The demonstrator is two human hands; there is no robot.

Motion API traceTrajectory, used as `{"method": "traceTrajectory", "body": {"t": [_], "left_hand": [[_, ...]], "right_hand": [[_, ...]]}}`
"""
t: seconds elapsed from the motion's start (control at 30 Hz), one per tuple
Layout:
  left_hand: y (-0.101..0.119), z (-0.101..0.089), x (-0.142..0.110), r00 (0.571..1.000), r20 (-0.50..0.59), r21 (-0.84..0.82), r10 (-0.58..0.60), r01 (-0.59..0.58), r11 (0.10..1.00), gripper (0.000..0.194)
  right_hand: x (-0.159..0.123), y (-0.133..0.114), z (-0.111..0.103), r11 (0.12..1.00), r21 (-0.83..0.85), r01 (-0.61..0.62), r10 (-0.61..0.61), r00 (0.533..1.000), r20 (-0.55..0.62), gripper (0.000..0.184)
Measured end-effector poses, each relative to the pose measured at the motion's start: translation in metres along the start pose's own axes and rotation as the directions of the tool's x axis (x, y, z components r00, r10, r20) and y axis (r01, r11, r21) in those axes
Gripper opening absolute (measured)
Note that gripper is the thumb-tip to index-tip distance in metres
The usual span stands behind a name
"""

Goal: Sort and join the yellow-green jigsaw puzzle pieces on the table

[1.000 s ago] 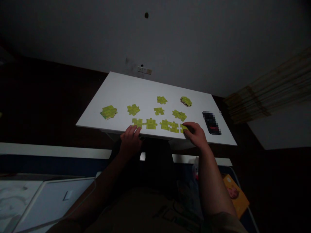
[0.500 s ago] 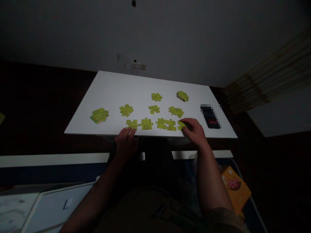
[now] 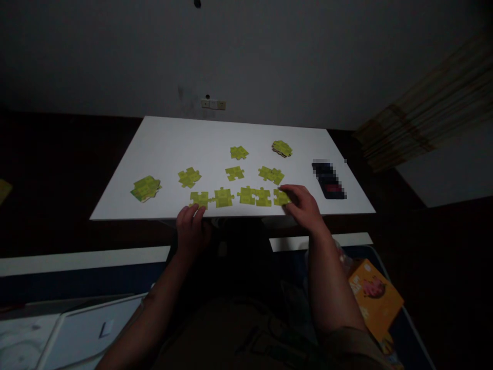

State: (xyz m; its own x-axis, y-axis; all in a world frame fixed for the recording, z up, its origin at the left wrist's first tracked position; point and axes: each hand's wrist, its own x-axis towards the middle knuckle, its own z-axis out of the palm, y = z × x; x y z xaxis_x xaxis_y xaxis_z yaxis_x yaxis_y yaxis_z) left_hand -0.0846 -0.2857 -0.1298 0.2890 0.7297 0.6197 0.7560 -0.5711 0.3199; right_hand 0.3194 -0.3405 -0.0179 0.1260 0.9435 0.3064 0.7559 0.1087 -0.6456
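Along the front edge of the white table lies a row of yellow-green jigsaw puzzle pieces. At its right end, my right hand [image 3: 304, 206] has thumb and fingers closed around the edge of a puzzle piece [image 3: 280, 196], which lies flat with a narrow gap to the neighbouring piece [image 3: 263, 197]. My left hand [image 3: 190, 228] rests on the table edge, fingers stretched out, their tips at the lower side of the leftmost piece [image 3: 199, 198]. Between the ends are a second piece [image 3: 224, 197] and a third [image 3: 246, 195]; the third touches its right neighbour.
Behind the row lie more loose pieces [image 3: 234, 172], an overlapping pair [image 3: 271, 174], a left stack [image 3: 146, 188] and a back-right stack [image 3: 282, 148]. A dark, pixelated object [image 3: 329, 180] lies on the table's [image 3: 173, 139] right. An orange box [image 3: 375, 295] stands low right.
The view has shifted slightly, so the table and pieces appear a little further left. Both hands keep nearly the same places at the row, and the pieces' arrangement looks the same.
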Motion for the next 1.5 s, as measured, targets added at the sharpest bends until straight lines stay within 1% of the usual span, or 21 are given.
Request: {"method": "traceTrajectory", "body": {"t": [0.13,0.23,0.3,0.43,0.53,0.77,0.93,1.0,1.17,1.27,1.4,1.5], "left_hand": [[-0.001,0.002,0.002,0.999,-0.030,0.030,0.032,-0.031,0.999,0.061],[0.000,0.003,0.004,0.991,-0.099,0.045,0.091,-0.087,0.995,0.066],[0.001,0.004,0.005,0.986,-0.129,0.035,0.107,-0.104,0.994,0.068],[0.002,0.004,0.006,0.986,-0.127,0.036,0.108,-0.104,0.994,0.072],[0.002,0.003,0.007,0.984,-0.136,0.039,0.118,-0.114,0.993,0.073],[0.006,-0.002,0.009,0.979,-0.136,0.057,0.149,-0.143,0.988,0.071],[0.005,-0.001,0.007,0.984,-0.129,0.033,0.125,-0.121,0.992,0.070],[0.005,0.000,0.005,0.986,-0.128,0.015,0.105,-0.104,0.994,0.068],[0.006,-0.001,0.002,0.991,-0.103,0.012,0.086,-0.085,0.996,0.065],[0.008,-0.002,0.001,0.995,-0.091,-0.004,0.046,-0.046,0.999,0.063],[0.007,-0.006,-0.002,0.998,-0.065,0.006,0.021,-0.021,1.000,0.062],[0.006,-0.011,-0.006,0.999,-0.046,0.004,-0.009,0.009,1.000,0.061]], "right_hand": [[-0.001,0.003,0.001,1.000,0.013,0.013,-0.013,1.000,-0.006,0.061],[-0.002,0.005,0.002,1.000,0.018,0.019,-0.019,1.000,-0.008,0.064],[-0.002,0.006,0.002,1.000,0.008,0.026,-0.026,1.000,-0.006,0.065],[0.001,0.005,0.000,0.998,-0.042,0.051,-0.049,0.998,0.047,0.066],[0.003,0.006,-0.001,0.998,-0.028,0.064,-0.061,0.995,0.082,0.063],[0.003,0.012,-0.002,0.998,0.044,0.041,-0.044,0.996,0.072,0.060],[0.001,0.013,-0.002,0.998,0.062,0.024,-0.030,0.994,0.104,0.051],[0.000,0.013,-0.002,0.998,0.053,0.029,-0.035,0.992,0.119,0.051],[0.001,0.013,0.004,0.993,-0.082,0.085,-0.076,0.992,0.102,0.060],[0.002,0.012,0.007,0.987,-0.144,0.071,-0.054,0.992,0.117,0.053],[0.002,0.010,0.008,0.990,-0.130,0.059,-0.043,0.991,0.123,0.049],[0.001,0.008,0.007,0.995,-0.088,0.042,-0.032,0.993,0.110,0.057]]}}
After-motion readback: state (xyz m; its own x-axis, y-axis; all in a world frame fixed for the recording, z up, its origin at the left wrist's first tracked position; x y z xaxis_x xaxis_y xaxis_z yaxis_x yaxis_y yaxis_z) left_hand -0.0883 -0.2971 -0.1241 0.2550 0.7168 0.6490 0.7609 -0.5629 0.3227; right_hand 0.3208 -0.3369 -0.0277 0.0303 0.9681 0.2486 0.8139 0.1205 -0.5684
